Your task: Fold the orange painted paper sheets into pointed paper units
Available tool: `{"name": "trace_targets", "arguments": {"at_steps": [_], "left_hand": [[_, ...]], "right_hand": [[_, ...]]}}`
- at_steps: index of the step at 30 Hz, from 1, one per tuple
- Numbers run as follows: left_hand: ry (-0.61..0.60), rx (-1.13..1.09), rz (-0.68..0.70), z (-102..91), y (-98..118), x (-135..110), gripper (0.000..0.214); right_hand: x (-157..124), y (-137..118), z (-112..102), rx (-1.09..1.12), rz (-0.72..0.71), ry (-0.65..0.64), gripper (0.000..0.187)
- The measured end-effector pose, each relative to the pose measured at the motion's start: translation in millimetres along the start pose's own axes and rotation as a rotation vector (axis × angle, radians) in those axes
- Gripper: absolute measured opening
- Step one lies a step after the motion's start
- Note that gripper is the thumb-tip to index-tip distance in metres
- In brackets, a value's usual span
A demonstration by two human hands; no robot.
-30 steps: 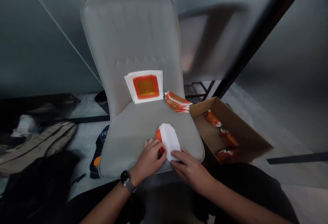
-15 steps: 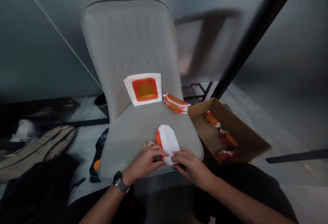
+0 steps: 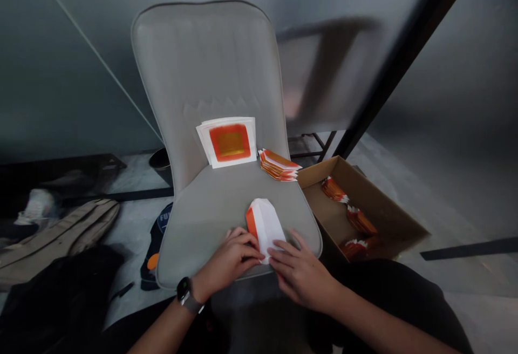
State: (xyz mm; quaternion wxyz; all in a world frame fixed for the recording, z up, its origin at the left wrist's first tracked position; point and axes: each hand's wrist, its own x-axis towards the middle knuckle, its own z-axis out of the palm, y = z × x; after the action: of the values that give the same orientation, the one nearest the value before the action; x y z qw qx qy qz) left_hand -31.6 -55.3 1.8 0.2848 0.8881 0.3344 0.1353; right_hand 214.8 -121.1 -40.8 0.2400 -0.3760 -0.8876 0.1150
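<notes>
Grip on the left is narrow: the left hand, a black smartwatch at its wrist, has its fingers curled, tips pinching the lower-left edge of a white-and-orange folded paper. Right hand is looser, fingers spread, tips lying on the paper's lower-right edge, with no clear pinch.

Head view, the only one: the paper lies flat near the front of the seat of a padded light-grey chair, its narrower end pointing toward the backrest and an orange strip along its left side. Further back on the same seat, propped against the backrest, sits a stack of white square sheets printed with orange-and-gold squares. Right of that stack is a fanned pile of small folded orange-and-white paper pieces. Right of the chair stands an open brown cardboard box with clusters of similar folded pieces inside. Left of the chair lie a beige fabric bag and a black bag.

Judgement: the cushion looks soft, so lining up the edges first and pinning them with one hand while the other presses along the fold should give a sharper crease.
</notes>
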Motion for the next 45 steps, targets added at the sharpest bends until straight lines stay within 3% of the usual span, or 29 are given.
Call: {"name": "trace_targets", "arguments": {"at_steps": [7,10,13,21,29,34,39,45], "left_hand": [[0.055,-0.073,-0.09,4.9,-3,8,0.011],[0.094,-0.054,-0.13,9.3,0,11,0.012],[0.138,-0.05,-0.183,13.9,4,14,0.012],[0.165,-0.009,-0.22,20.5,8,16,0.005],[0.188,0.003,-0.208,24.7,5,14,0.006],[0.271,0.209,-0.144,39.5,10,3,0.012],[0.329,0.406,0.003,53.8,17,-11,0.035],[0.326,0.494,-0.079,61.5,27,-23,0.044]], "right_hand": [[7,0,2,0.075,0.031,0.079,0.026],[10,2,4,0.14,0.103,0.123,0.014],[11,5,8,0.175,0.144,0.172,0.014],[10,7,13,0.031,0.016,0.23,0.019],[7,-4,15,-0.126,-0.026,0.121,0.028],[4,-8,12,-0.201,-0.011,0.055,0.037],[1,0,6,-0.129,-0.02,0.019,0.041],[0,10,-4,0.041,-0.016,0.057,0.032]]}}
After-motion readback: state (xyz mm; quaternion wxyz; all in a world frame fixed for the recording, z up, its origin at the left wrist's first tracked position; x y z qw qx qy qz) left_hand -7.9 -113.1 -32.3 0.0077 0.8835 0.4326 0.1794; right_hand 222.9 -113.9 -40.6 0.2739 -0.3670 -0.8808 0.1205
